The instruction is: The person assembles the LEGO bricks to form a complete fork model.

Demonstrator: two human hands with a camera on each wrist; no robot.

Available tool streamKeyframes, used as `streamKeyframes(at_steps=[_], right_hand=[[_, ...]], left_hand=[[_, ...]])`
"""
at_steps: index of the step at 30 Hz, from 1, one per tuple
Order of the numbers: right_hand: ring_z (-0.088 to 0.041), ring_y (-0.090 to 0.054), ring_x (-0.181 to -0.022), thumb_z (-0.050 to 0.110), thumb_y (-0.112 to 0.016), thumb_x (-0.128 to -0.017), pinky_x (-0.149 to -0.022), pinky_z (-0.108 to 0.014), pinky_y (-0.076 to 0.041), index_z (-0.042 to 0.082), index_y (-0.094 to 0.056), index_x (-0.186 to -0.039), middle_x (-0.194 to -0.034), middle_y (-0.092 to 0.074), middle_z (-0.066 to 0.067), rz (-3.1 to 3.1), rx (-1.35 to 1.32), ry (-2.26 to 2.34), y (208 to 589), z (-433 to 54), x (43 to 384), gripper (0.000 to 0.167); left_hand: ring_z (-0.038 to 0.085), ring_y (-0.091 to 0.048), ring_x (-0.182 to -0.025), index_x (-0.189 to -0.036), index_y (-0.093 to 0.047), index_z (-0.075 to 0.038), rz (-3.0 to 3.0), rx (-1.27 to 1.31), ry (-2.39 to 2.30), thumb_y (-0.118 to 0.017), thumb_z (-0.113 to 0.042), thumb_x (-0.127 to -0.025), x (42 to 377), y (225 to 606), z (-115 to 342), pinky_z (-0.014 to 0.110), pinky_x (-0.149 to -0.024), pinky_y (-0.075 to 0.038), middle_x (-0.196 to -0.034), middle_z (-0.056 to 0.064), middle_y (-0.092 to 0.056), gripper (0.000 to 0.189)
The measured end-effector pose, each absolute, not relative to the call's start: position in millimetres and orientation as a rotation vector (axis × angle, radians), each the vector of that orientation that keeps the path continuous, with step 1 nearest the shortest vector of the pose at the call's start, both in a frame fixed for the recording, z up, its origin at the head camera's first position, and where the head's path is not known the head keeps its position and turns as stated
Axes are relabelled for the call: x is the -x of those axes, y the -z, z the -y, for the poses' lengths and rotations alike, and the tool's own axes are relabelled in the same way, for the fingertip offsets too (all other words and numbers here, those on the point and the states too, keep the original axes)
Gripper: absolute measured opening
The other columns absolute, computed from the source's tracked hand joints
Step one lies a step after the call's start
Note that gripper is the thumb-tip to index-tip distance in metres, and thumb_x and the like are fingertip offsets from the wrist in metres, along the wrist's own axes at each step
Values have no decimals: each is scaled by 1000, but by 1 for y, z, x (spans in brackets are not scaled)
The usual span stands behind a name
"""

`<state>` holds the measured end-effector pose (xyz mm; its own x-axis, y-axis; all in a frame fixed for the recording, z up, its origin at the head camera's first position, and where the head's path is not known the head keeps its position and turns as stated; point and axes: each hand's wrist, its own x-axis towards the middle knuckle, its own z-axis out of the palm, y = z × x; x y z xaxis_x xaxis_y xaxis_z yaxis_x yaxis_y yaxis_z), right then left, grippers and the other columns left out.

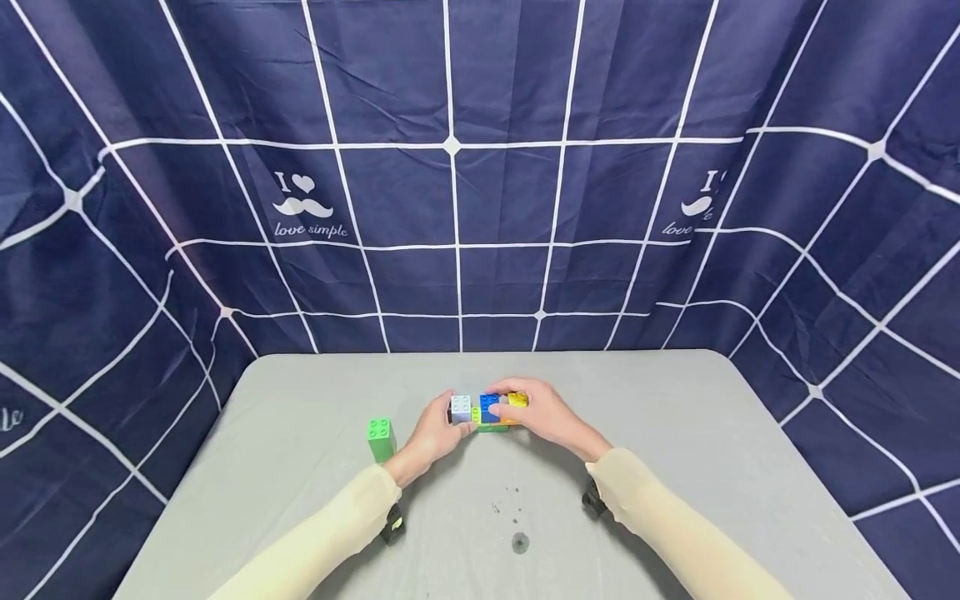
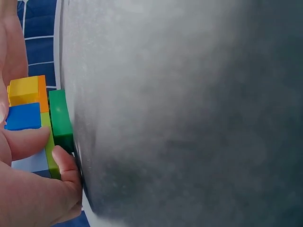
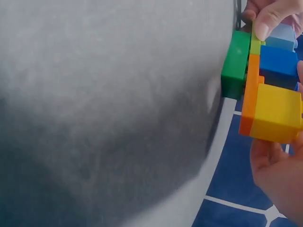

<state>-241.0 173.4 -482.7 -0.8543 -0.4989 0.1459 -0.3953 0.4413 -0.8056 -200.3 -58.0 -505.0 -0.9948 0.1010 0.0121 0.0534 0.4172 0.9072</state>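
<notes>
A stack of toy bricks stands on the table between both hands. At its bottom is a green brick (image 3: 235,64), with a flat lime brick (image 2: 51,158) and a flat orange brick (image 3: 250,94) side by side above it. Studs show in a narrow gap between orange and green. On top are a light blue brick (image 1: 461,408), a blue brick (image 1: 490,407) and a yellow brick (image 3: 277,113). My left hand (image 1: 437,431) grips the left end of the stack, thumb across the light blue and lime bricks. With thumb and finger, my right hand (image 1: 551,417) pinches the blue brick.
A tall green brick (image 1: 381,439) stands apart, left of my left hand. The grey table (image 1: 300,500) has dark spots near the middle. Behind it hangs a dark blue curtain (image 1: 405,200) with white lines.
</notes>
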Motion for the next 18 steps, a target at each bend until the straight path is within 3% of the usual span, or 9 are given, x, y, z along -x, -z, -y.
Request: streamKeyframes(at_steps=[9,18], right_hand=[[-17,-66,-102,27,-84,-98,-85,-32,-54,21,-82,-127,-126,-76,3,-2575,738,1409,487,-173,240,30],[-18,-66,-108,20,-83,-98,-91,-34,-53,14,-82,-127,-125,-77,-1,-2536,724,1378,482,-172,246,29]], left_hand=[[26,-66,-102,-127,-65,4,-2587,-146,-1676,-82,0,-94,200,510,57,50,-95,-55,-111,11,-71,37],[26,-67,-103,-129,-65,7,-2563,-143,-1693,-81,1,-94,201,506,58,49,-96,-56,-112,13,-72,39]])
